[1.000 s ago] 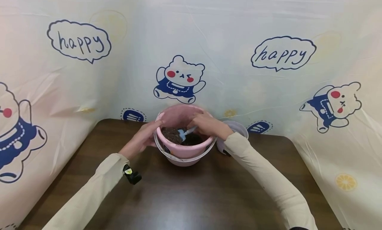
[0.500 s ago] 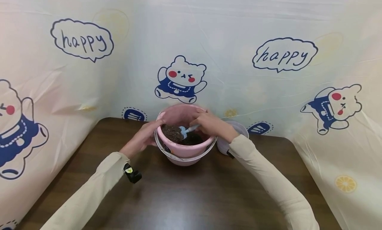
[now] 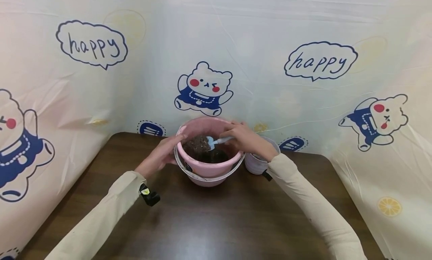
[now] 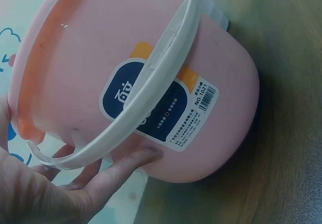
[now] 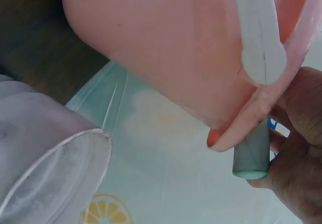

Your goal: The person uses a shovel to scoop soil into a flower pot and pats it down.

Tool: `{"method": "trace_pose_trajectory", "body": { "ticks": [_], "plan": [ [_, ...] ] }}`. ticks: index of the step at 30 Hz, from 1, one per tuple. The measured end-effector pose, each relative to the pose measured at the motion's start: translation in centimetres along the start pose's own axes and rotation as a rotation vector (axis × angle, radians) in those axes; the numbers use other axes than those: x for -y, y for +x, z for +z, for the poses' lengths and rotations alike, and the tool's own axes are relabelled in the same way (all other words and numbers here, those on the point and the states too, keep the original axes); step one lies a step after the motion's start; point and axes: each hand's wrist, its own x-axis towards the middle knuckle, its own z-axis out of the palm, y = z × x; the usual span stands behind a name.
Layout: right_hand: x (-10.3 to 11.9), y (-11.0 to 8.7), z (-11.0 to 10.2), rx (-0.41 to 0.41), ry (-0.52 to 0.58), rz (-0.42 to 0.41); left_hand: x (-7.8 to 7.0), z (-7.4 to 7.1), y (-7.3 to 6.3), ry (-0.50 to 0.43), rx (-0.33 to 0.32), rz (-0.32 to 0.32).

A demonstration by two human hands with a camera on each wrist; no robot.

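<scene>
A pink bucket [image 3: 206, 174] with a white handle [image 4: 166, 73] stands at the back of the table, dark soil [image 3: 195, 144] inside it. My left hand [image 3: 162, 155] holds the bucket's left side, thumb at the rim and fingers spread on the outer wall [image 4: 121, 173]. Over the right rim, my right hand [image 3: 248, 138] grips a small shovel by its greyish handle [image 5: 251, 151]. The shovel's light-blue head [image 3: 210, 143] is inside the bucket, against a raised heap of soil. Part of the blade is hidden by that soil.
A pale grey-white pot [image 3: 257, 166] stands just right of the bucket, partly beneath my right forearm. Behind the brown table [image 3: 202, 222] hangs a printed cloth [image 3: 256, 35], which also runs along both sides.
My right hand has drawn up and to the right, bringing the shovel head up with soil heaped at it. The left hand stays on the bucket, nearly unmoved.
</scene>
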Motion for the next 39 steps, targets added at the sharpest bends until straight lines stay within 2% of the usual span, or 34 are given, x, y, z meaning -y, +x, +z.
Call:
{"method": "trace_pose_trajectory", "body": {
  "ticks": [12,17,23,32,39],
  "plan": [
    [-0.6,-1.1,1.1,-0.182,-0.065,0.007,0.2,-0.3,0.2,0.021,0.007,0.006],
    [-0.8,-1.6,1.2,-0.239,-0.041,0.044,0.4,-0.3,0.2,0.017,0.018,0.022],
    [-1.1,-2.5,1.0,-0.252,-0.006,0.074,0.2,-0.4,-0.1,0.024,0.019,0.032],
    [-1.8,-3.6,-0.4,-0.273,-0.022,0.116,0.2,-0.2,0.3,0.014,0.035,0.050],
    [-2.4,-4.5,-1.4,-0.262,-0.036,0.126,0.2,-0.3,0.2,-0.004,0.026,0.030]
  ]
}}
